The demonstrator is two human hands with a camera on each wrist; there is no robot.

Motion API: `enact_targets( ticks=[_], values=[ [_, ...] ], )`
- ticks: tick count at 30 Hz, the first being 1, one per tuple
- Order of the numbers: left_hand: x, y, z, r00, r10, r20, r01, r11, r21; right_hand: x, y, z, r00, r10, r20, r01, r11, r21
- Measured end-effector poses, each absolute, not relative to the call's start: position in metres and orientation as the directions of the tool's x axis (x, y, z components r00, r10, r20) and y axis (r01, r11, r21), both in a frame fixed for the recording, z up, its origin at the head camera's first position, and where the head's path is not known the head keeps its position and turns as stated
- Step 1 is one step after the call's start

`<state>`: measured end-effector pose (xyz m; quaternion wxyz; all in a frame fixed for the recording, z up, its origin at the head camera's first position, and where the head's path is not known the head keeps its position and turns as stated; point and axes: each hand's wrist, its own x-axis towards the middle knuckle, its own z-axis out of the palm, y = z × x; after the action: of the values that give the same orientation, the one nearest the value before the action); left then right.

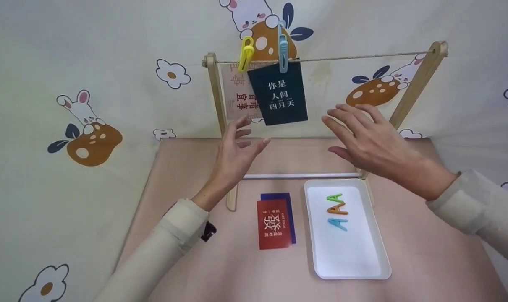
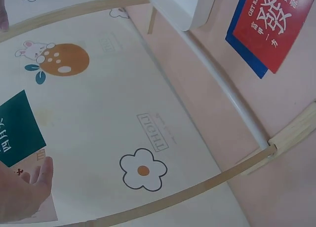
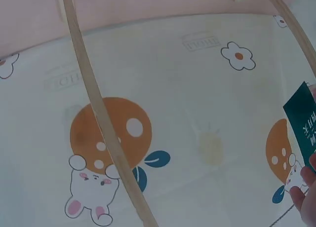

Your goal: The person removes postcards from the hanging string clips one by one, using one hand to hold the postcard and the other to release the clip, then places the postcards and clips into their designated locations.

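Note:
A dark green card (image 1: 281, 94) with white characters hangs from the rope under a light blue clothespin (image 1: 283, 52), tilted a little. Behind it, partly covered, a pale card with red characters (image 1: 237, 94) hangs by a yellow clothespin (image 1: 246, 54). My left hand (image 1: 239, 151) is below the pale card, fingers loosely bent, holding nothing. To the right of the green card my right hand (image 1: 363, 138) is raised with relaxed fingers and nothing in it. In the left wrist view the left hand (image 2: 24, 192) overlaps the pale card.
The rope (image 1: 363, 56) runs between two wooden posts (image 1: 417, 86). A red card (image 1: 275, 224) lies over a blue card (image 1: 293, 235) on the pink table (image 1: 187, 260). Right of them, a white tray (image 1: 350, 256) holds green, orange and blue letter A shapes (image 1: 337, 209).

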<state>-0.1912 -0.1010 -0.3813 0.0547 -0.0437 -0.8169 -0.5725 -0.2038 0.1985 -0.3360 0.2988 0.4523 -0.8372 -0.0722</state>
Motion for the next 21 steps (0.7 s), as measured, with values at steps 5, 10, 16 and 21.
enact_targets(
  ticks=[5,10,16,21],
  values=[
    [-0.201,-0.099,-0.379,-0.984,0.007,0.179,0.172,0.303,0.937,-0.213,0.19,-0.318,-0.384,-0.798,0.465,-0.695,0.581,0.424],
    [-0.208,-0.096,-0.377,-0.979,-0.032,0.2,0.186,0.25,0.95,-0.221,0.182,-0.302,-0.385,-0.794,0.47,-0.674,0.59,0.445],
    [-0.215,-0.091,-0.375,-0.976,-0.069,0.207,0.191,0.189,0.963,-0.236,0.174,-0.282,-0.393,-0.767,0.508,-0.67,0.617,0.413],
    [-0.219,-0.087,-0.374,-0.977,-0.087,0.193,0.178,0.154,0.972,-0.249,0.166,-0.271,-0.417,-0.722,0.553,-0.704,0.641,0.306]
  ],
)
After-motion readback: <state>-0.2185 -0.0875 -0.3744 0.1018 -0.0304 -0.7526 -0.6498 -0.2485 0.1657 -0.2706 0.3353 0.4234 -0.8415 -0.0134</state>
